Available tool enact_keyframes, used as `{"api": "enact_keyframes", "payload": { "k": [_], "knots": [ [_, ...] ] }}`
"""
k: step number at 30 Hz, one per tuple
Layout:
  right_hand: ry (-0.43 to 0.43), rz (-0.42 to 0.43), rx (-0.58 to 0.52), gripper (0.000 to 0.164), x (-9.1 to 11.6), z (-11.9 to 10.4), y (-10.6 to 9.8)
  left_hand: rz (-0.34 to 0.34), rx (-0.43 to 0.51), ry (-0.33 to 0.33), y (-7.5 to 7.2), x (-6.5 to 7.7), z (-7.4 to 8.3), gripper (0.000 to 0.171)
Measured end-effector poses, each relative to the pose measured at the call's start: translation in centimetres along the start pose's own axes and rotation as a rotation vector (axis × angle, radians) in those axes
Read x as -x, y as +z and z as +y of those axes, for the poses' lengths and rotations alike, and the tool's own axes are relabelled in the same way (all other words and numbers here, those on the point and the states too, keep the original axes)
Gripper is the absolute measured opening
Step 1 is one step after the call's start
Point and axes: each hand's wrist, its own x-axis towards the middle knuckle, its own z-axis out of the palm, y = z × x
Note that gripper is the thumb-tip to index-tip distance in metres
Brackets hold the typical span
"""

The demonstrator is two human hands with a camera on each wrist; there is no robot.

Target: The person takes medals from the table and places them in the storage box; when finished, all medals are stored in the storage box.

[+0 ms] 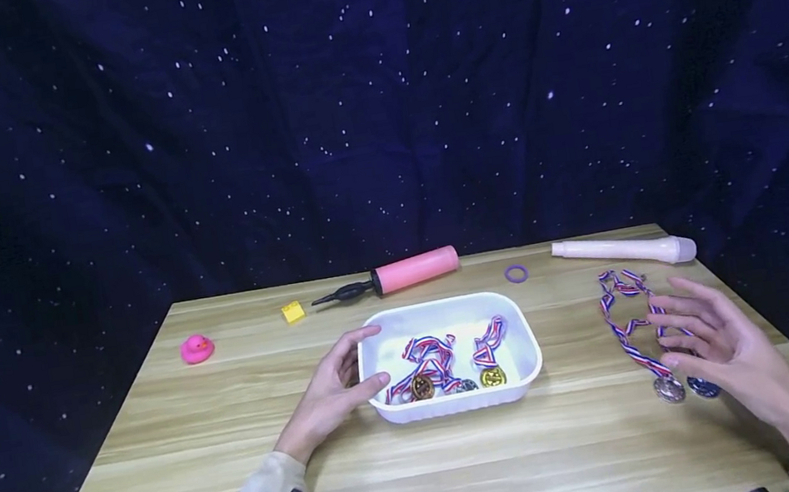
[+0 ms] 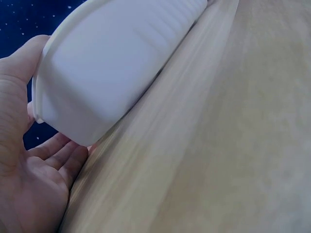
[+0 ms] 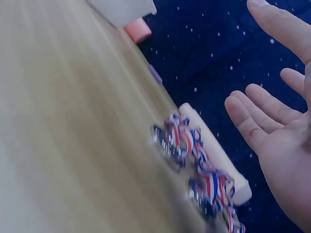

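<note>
A white plastic tray (image 1: 455, 405) stands mid-table with medals inside: a bronze-coloured medal (image 1: 422, 387), a silver medal (image 1: 465, 386) and a gold medal (image 1: 492, 377), on red, white and blue ribbons. My left hand (image 1: 332, 393) holds the tray's left end, thumb over the rim. In the left wrist view its other fingers (image 2: 63, 155) lie low by the tray's base. At the right, my right hand (image 1: 735, 354) hovers with spread fingers over two silver-looking medals, one medal (image 1: 669, 388) left of the other medal (image 1: 703, 387). Nothing is in that hand; it partly hides their ribbons.
Along the back lie a yellow block (image 1: 293, 311), a pink hand pump (image 1: 416, 269) with a black nozzle, a purple ring (image 1: 515, 273) and a pale toy microphone (image 1: 622, 250). A pink rubber duck (image 1: 197, 348) sits at the left. Behind hangs a starry dark curtain (image 1: 376, 114).
</note>
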Motion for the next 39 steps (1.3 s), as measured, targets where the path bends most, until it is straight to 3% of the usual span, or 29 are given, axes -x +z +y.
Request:
{"api": "enact_keyframes", "payload": {
  "k": [7,17,21,29,39],
  "knots": [
    [0.047,-0.002,0.089,0.097,1.8,0.3,-0.9,-0.007,0.006,0.007,0.1,-0.2,-0.1,0.074],
    [0.050,-0.047,0.172,0.085,2.3,1.0,-1.4,-0.010,0.011,0.012,0.3,-0.3,-0.2,0.072],
    [0.077,-0.047,0.253,0.082,2.6,1.4,-1.4,-0.015,0.022,0.012,0.3,-0.4,-0.3,0.073],
    [0.120,-0.046,0.544,0.059,3.5,1.8,-1.2,-0.011,0.015,-0.009,0.1,-0.1,-0.3,0.073],
    [0.070,-0.052,0.662,0.046,3.5,2.0,-0.9,-0.009,0.012,0.001,0.0,-0.1,-0.2,0.072]
  ]
}}
